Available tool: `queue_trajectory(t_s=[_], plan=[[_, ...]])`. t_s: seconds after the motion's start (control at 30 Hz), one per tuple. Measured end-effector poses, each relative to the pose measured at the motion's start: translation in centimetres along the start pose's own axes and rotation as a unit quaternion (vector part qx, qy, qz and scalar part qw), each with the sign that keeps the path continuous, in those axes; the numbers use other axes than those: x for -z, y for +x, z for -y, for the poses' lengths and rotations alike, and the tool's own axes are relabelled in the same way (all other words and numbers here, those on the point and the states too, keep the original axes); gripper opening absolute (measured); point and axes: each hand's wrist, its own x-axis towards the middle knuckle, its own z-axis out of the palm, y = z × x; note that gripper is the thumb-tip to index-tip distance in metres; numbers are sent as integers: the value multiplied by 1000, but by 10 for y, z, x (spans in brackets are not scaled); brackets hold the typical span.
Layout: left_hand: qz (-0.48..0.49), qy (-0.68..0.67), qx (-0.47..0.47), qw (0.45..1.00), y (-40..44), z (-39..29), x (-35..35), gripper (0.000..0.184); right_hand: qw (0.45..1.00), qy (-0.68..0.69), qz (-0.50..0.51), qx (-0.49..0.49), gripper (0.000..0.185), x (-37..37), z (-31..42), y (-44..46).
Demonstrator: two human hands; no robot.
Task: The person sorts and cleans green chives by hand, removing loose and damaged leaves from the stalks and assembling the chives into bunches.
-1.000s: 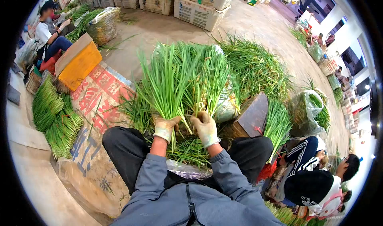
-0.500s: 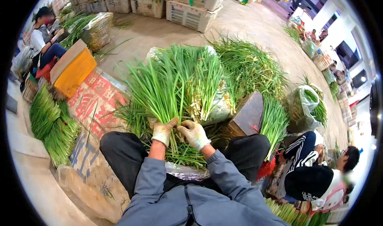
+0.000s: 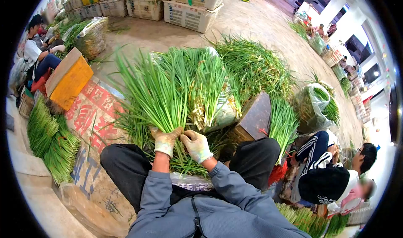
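My left hand (image 3: 166,141), in a pale stained work glove, is closed round a bunch of garlic chives (image 3: 157,97). The long green leaves fan up and to the left, away from me. Gloved as well, my right hand (image 3: 196,146) presses against the bunch's lower stems beside the left, its fingers closed; whether a stem is pinched there I cannot make out. Just beyond my hands, more chives (image 3: 208,89) lie on a plastic-covered support. Loose trimmings (image 3: 184,166) lie below my hands, over a plastic-wrapped thing between my knees.
A dark wooden block (image 3: 255,116) stands by my right knee, with tied chives (image 3: 283,122) beside it. Stacked chives (image 3: 52,147) lie left, near an orange box (image 3: 71,85). A loose heap (image 3: 254,66) lies beyond. Crates (image 3: 191,15) line the back. A person (image 3: 331,171) sits at right.
My right hand has come up against the left at the stems. The bunch has spread and leans further left. The whole view has shifted slightly.
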Motion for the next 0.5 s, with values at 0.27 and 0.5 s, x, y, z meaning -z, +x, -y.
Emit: queue_trajectory(t_s=[0.27,0.5], plan=[[-21,-49,29,998,-8,-12,-13,61,992,100,-16,-81,20,-1,3,0],[-114,-42,91,988,17,-1,14,57,996,29,-17,-84,22,21,-12,-11]])
